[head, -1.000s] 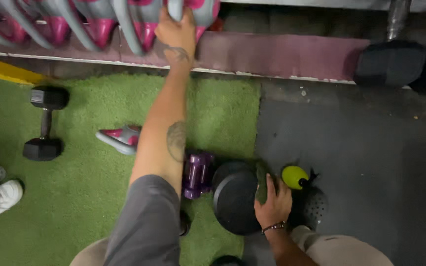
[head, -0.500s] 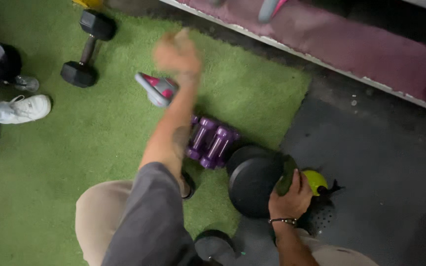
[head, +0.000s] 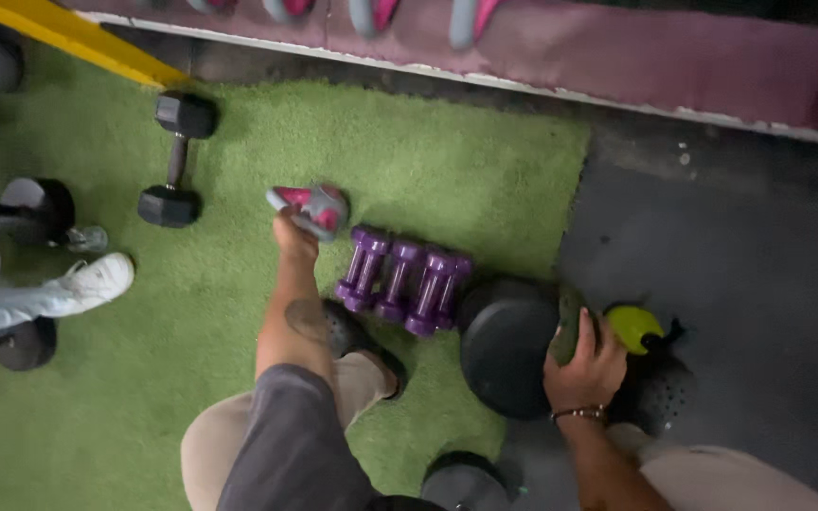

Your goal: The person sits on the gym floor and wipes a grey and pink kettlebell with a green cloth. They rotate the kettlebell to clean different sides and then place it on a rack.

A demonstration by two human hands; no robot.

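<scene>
My left hand [head: 293,238] reaches forward over the green turf and closes on the near end of a grey and pink weight [head: 319,206] lying on the turf. Just right of it, several purple dumbbells [head: 400,279] lie side by side. My right hand [head: 584,364] is low at the right, fingers wrapped over a dark green object [head: 568,326] at the edge of a black round weight [head: 502,345]. A yellow-green ball-like thing [head: 634,326] sits just beyond that hand.
A black hex dumbbell [head: 177,161] lies on the turf [head: 447,161] at the left. Another person's white shoe [head: 97,279] and more black weights [head: 35,208] are at the far left. A rack ledge [head: 617,57] with pink and grey items runs along the top. Dark rubber floor [head: 759,246] lies right.
My left arm came down from the rack at the top to the grey and pink weight on the turf. The view tilted down. My right hand stayed on the green object.
</scene>
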